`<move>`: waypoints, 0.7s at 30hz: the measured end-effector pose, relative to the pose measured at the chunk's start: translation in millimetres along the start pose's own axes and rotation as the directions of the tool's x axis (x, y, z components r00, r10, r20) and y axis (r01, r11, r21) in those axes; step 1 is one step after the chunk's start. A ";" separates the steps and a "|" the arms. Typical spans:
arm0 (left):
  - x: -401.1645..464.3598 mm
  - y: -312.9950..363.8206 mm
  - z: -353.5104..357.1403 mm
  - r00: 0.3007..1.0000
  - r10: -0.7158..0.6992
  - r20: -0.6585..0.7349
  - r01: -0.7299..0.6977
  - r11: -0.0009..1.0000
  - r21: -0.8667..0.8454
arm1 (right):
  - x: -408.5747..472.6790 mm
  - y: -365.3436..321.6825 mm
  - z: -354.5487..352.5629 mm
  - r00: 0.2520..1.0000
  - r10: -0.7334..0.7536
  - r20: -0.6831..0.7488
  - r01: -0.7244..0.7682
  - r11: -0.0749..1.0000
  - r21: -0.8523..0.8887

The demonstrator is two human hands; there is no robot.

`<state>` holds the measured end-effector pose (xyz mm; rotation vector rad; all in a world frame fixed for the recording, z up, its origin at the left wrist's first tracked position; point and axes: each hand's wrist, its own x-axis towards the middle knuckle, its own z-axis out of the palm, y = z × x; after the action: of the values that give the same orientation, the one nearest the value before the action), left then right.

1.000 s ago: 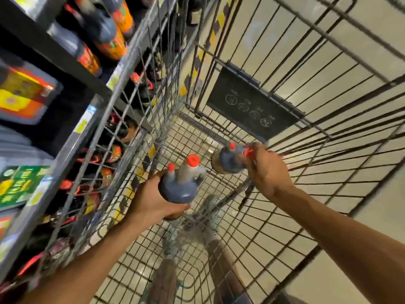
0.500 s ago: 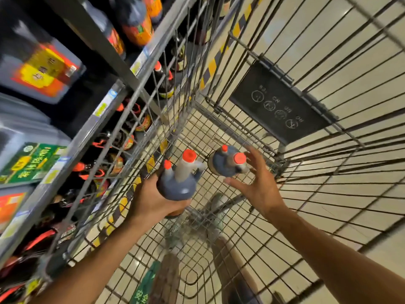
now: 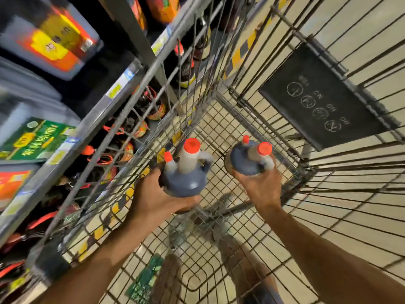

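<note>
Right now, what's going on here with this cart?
A person seems to be loading a wire shopping cart parked beside a store shelf of bottles. The left hand grips one dark jug with orange caps, inside the basket near the shelf-side wall. The right hand holds a second jug of the same kind, farther in. Whether that one rests on the cart floor cannot be told.

Left hand (image 3: 153, 200) gripping dark jug (image 3: 184, 174), right hand (image 3: 260, 185) gripping second jug (image 3: 247, 159), wire cart (image 3: 221, 119)
</note>
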<state>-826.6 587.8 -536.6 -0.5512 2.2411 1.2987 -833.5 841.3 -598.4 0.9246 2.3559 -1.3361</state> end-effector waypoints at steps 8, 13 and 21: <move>-63.4 73.1 -52.5 0.995 0.091 0.038 -0.093 0.995 0.044 | -72.0 -88.1 -82.8 0.988 -0.039 0.149 0.061 0.986 -0.152; -147.0 136.5 -111.8 0.991 0.136 -0.012 -0.137 0.984 -0.112 | -175.7 -169.8 -155.7 0.979 -0.163 0.125 0.171 0.984 -0.052; -259.1 165.2 -196.4 0.951 0.302 -0.070 -0.310 0.924 -0.225 | -320.2 -235.0 -218.2 0.937 -0.346 0.045 0.346 0.938 0.004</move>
<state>-753.6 517.8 -186.2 -0.3107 2.2831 1.7378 -729.2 813.0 -158.3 0.4831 2.5693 -1.4552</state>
